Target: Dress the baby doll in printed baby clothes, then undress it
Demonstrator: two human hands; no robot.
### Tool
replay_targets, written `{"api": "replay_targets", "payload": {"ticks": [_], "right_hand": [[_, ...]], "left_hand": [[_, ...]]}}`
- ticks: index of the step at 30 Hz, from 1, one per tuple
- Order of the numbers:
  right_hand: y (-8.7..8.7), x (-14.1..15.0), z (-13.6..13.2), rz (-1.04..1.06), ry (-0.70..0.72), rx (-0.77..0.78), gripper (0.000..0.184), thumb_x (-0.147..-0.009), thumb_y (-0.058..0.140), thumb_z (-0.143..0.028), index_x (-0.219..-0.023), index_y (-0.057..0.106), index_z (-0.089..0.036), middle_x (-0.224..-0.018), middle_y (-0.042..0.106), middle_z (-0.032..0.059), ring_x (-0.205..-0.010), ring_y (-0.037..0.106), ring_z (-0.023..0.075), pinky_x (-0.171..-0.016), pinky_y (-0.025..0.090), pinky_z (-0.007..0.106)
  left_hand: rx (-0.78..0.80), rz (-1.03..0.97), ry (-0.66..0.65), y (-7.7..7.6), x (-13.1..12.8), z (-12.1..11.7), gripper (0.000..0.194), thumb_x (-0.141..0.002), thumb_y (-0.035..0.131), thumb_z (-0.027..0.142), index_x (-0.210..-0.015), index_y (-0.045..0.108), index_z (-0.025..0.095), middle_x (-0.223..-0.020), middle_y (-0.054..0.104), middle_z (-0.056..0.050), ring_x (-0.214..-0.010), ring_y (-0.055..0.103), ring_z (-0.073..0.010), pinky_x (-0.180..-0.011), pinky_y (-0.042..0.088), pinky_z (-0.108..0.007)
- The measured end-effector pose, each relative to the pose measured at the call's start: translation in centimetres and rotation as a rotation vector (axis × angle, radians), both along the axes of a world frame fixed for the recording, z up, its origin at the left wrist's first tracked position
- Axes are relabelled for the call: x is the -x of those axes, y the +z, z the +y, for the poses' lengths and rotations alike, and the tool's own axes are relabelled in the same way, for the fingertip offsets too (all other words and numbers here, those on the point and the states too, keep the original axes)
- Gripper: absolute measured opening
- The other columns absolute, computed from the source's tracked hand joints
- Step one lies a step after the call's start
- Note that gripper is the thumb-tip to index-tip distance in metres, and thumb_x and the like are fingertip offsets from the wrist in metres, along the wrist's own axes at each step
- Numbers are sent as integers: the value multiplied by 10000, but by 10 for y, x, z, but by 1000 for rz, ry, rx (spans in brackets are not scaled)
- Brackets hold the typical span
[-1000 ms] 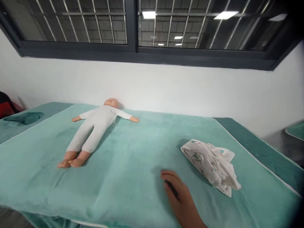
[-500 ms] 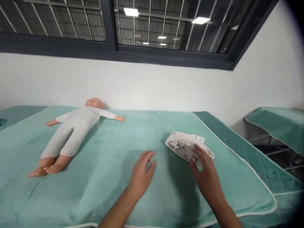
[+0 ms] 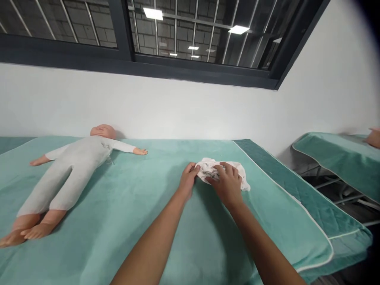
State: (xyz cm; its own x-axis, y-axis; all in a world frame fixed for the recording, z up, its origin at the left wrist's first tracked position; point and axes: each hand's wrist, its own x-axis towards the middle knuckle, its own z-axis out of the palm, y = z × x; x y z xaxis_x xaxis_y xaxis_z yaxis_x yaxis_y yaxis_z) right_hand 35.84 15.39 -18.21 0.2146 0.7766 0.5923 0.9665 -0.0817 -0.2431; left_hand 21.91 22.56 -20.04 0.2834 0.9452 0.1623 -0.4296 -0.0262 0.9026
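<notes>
A bundled white cloth [image 3: 241, 171] with a small dark and green print lies on the green bed cover to the right. My left hand [image 3: 188, 180] pinches its left edge between thumb and fingers. From above and in front, my right hand [image 3: 228, 184] grips the cloth with curled fingers, covering much of its middle. Whether the cloth is a garment cannot be made out. Over to the left, a baby doll [image 3: 80, 158] in a white long-sleeved suit lies on its back, arms spread and feet bare.
The green cover [image 3: 142, 221] with pale piping spreads over a darker quilted pad [image 3: 308, 198]. Behind rises a white wall [image 3: 178, 107] below a dark-framed barred window [image 3: 196, 71]. Another green-covered bed [image 3: 338, 158] on metal legs stands at the right, with something skin-coloured at its edge.
My left hand has moved right and forward and taken hold of the cloth's left edge. My right hand has closed on the cloth's top. The view has shifted slightly to the right.
</notes>
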Motion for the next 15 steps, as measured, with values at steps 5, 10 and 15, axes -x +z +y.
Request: {"api": "replay_targets", "payload": {"ticks": [5, 10, 15], "right_hand": [[-7, 18, 37, 257, 229, -98, 234, -835, 666, -389, -995, 636, -221, -1114, 610, 87, -1035, 529, 262, -900, 411, 411], [-21, 12, 45, 656, 438, -302, 64, -793, 622, -261, -782, 583, -211, -1011, 583, 44, -1007, 549, 209, -919, 422, 361], [-25, 4, 33, 1118, 353, -391, 163, -771, 624, -290, -698, 512, -197, -1119, 617, 35, -956, 574, 183, -836, 445, 316]], "left_hand": [[122, -300, -33, 7, 12, 17, 258, -785, 720, 384, -868, 626, 158, -853, 650, -22, -788, 602, -127, -752, 469, -247], [289, -568, -135, 11, 17, 22, 106, -828, 675, 212, -908, 676, 142, -901, 711, -31, -816, 654, -134, -788, 498, -255], [359, -611, -147, 11, 20, 24, 216, -892, 612, 273, -1034, 685, 128, -1047, 740, -98, -1004, 683, -225, -925, 510, -358]]}}
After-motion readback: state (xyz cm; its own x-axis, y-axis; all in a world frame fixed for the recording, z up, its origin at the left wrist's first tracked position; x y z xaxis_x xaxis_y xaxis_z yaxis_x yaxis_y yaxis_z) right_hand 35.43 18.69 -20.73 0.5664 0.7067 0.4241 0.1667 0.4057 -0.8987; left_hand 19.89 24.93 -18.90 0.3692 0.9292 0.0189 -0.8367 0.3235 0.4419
